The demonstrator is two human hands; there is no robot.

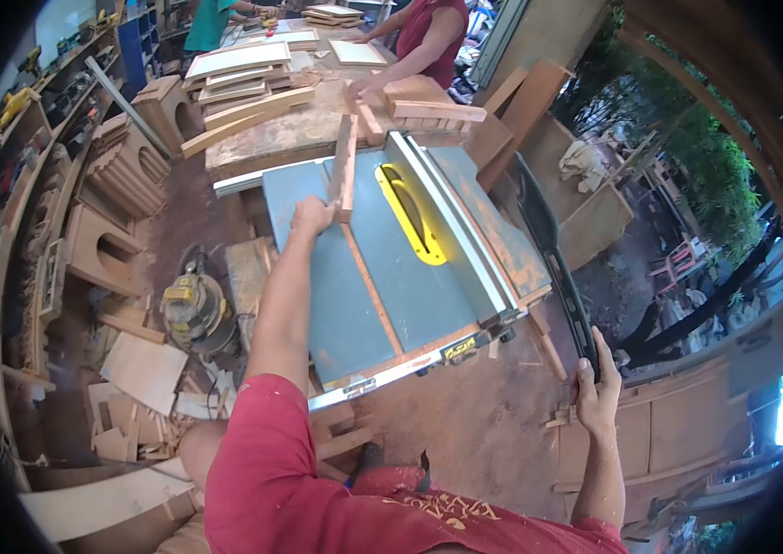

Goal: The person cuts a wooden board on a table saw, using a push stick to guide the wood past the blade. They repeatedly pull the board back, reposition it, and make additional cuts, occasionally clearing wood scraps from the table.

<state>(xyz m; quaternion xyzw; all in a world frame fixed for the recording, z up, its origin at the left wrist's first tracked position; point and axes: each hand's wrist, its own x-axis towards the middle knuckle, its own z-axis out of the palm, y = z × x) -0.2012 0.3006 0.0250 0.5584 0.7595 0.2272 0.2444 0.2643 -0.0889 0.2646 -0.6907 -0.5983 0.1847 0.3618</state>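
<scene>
The person's left hand (315,217) is curled, its fingers against the near end of a long wooden piece (345,171) that stands on edge across the saw table (336,305); I cannot tell from here how tightly it grips. The right hand (599,392), off to the side, is closed around the lower end of a long black bar (553,254), thumb on one side and fingers on the other, well apart from the wooden piece. The blue-grey table carries a thin brown strip (371,291) running from the wooden piece to its front edge, and a yellow insert (438,254) with a dark slot lies between that strip and a pale metal fence (448,217). Behind it, a worn workbench (258,152) bears a stack of framed panels (234,65); a co-worker in red (433,37) reaches a hand toward the wood there, and another person in green (210,23) stands farther back. A black and yellow vacuum (196,300) sits on the floor near a heap of offcuts (128,439). Beside it is a wooden box (87,263) with an arched opening, its inside too dark to make out, and the shelving (4,208) along the wall holds tools, a yellow one (8,111) among them
</scene>
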